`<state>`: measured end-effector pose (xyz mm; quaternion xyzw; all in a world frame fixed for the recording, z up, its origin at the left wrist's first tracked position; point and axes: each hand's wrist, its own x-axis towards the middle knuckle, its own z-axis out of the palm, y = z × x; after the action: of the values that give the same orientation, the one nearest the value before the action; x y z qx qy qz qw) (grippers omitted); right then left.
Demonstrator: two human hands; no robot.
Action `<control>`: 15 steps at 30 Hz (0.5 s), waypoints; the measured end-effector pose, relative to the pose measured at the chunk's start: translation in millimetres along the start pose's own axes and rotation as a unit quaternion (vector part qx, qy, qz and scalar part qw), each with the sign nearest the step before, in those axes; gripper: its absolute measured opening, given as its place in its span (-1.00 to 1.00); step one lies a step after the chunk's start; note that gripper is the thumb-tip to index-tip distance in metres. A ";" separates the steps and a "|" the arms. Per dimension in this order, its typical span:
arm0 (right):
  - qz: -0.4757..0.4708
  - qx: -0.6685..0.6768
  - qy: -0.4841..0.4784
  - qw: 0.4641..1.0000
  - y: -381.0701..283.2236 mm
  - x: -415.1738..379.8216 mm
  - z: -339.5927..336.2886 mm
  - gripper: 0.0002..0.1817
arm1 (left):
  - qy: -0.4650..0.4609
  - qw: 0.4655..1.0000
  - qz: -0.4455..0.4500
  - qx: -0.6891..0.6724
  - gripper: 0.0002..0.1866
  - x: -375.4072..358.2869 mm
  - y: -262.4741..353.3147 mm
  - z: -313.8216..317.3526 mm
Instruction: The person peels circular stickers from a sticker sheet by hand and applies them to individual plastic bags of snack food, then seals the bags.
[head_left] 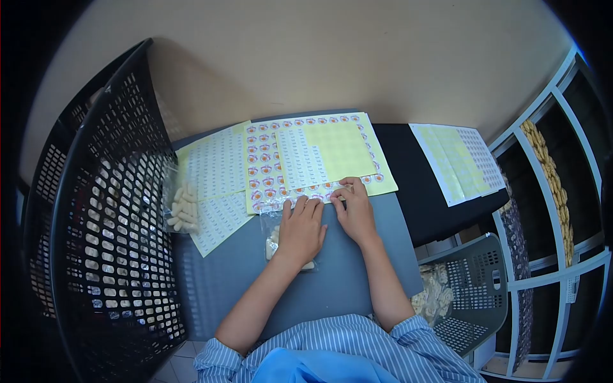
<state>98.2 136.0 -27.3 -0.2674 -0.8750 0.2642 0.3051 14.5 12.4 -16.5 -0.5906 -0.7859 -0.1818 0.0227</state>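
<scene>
A clear plastic bag [271,245] with smooth, whitish pieces inside lies flat on the grey table [357,281], its top end just below a yellow-edged sheet of round orange-and-purple stickers [262,157]. A smaller, partly peeled label sheet [341,150] rests on that one. The left hand [302,228] lies palm down across the bag, fingers extended and close together, pressing rather than gripping. The right hand [352,209] is beside it, fingers curled and thumb near the fingertips; whether they pinch anything, I cannot tell at this size.
</scene>
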 end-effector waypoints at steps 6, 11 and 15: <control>0.017 0.003 0.013 1.000 -1.3 -0.3 4.2 -0.94 | 0.024 1.000 0.009 0.010 -0.49 -1.9 0.8 4.1; 0.039 0.010 0.016 0.999 0.2 1.1 6.0 -0.94 | 0.015 0.999 0.009 0.028 -0.48 0.2 3.1 1.2; 0.052 0.027 0.036 0.998 0.6 1.6 8.0 -0.94 | -0.003 1.000 -0.001 0.029 -0.48 0.7 4.5 1.1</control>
<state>92.0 135.1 -32.5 -0.3137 -0.8409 0.2935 0.3291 18.7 14.4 -16.2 -0.5894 -0.7916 -0.1568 0.0371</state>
